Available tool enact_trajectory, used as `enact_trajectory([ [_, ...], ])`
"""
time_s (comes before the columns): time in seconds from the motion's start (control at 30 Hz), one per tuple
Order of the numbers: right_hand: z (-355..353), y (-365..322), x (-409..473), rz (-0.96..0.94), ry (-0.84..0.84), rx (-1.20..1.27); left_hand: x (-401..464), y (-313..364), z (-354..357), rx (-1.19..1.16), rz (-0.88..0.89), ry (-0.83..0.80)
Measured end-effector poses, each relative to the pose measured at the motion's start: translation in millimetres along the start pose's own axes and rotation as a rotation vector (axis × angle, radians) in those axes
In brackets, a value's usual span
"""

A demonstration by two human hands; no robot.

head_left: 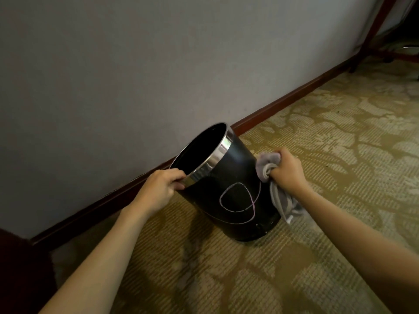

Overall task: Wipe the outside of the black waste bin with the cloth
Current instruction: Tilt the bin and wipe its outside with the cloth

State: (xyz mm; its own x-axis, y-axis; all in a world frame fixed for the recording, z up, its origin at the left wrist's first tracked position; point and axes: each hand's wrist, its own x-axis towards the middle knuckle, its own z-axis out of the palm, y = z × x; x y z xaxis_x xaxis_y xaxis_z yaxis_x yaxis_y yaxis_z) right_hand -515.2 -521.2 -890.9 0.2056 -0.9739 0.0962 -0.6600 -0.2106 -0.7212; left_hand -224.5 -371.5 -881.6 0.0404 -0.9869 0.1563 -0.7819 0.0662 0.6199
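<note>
Head view: one black waste bin (229,191), chrome rim, tilted on carpet (317,155). Left hand (158,191) clasped rim; right hand (288,171) clutched one grey cloth (267,164) against bin's right side.

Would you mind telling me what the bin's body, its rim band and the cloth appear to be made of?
The black waste bin has a matte, slightly grainy body, perhaps plastic or a leather-look covering; a pale looping line is drawn on it. The rim band looks like polished metal, since it mirrors the light. The cloth in the right hand seems to be soft grey fabric, bunching in folds.
</note>
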Motion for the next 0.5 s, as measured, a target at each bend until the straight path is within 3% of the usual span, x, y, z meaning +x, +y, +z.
enact_trajectory([
  [0.2,-6.4,-46.8,21.2,-0.254,0.037,0.212,11.2,8.7,4.7,0.052,0.048,-0.006],
  [0.3,-2.6,-28.6,18.1,-0.165,-0.06,0.181,10.4,5.0,3.2,0.035,0.02,0.001],
  [0.5,-9.2,48.5,-9.0,0.137,-0.182,-0.162,6.5,-3.1,0.6,-0.03,-0.044,0.004],
])
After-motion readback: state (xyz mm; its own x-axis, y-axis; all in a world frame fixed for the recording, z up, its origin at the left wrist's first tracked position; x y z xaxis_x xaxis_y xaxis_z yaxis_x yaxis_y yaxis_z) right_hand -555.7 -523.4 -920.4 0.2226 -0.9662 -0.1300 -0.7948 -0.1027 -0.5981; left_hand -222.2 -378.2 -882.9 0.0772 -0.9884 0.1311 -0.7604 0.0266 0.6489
